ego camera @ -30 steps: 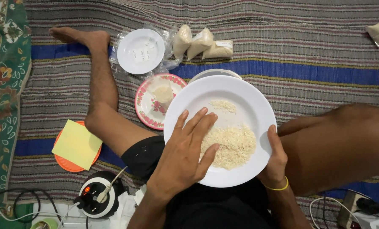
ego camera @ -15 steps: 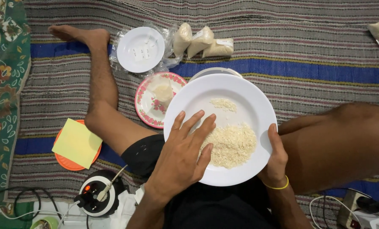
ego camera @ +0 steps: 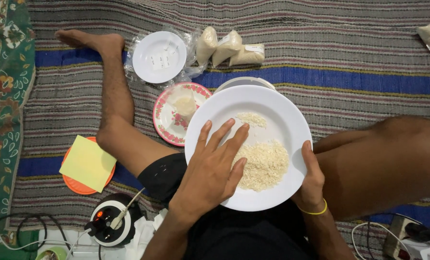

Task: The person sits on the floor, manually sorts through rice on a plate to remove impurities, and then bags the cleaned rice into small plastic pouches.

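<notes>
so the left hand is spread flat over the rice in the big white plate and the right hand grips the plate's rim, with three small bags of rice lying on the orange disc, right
Not quite. The head view shows the three small bags of rice lying on the striped mat, not on the orange disc, which carries a yellow sheet. The rest holds: the left hand is spread over the rice in the big white plate, and the right hand grips its rim.

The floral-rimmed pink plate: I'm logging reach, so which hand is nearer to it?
Left. The left hand lies flat in the white plate, just beside the floral-rimmed pink plate. The right hand grips the white plate's far rim.
</notes>
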